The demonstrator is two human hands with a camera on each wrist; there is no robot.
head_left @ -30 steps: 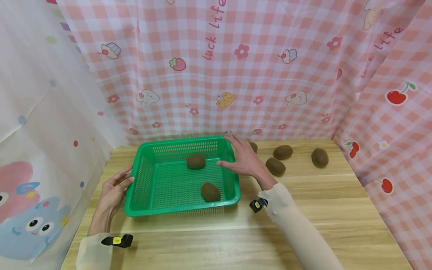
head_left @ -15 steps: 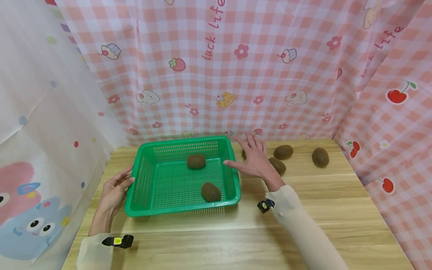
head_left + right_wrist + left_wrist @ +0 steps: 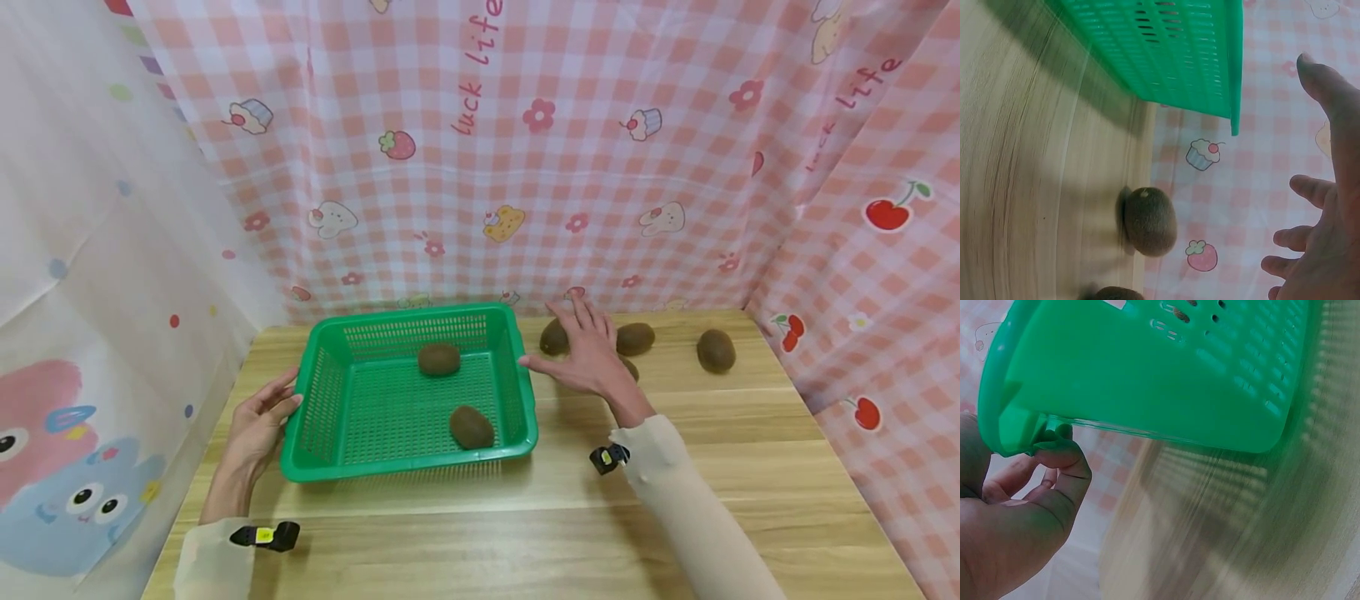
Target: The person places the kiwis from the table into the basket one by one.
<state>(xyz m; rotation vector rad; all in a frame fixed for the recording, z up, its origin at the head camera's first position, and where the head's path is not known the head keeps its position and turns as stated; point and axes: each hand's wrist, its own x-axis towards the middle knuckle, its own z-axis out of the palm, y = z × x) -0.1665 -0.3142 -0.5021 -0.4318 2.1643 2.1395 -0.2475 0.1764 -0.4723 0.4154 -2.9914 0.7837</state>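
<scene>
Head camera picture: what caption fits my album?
Right hand reaches over kiwis beside a green basket steadied by the left hand.

basket (image 3: 408,457): green plastic, smooth with a slight gloss, walls and floor perforated
kiwis (image 3: 471,427): brown skin, matt and fuzzy (fine hairs show in the right wrist view)
table (image 3: 750,467): pale wood grain, smooth satin finish
curtain (image 3: 570,167): pink checked printed cloth, matt
</scene>
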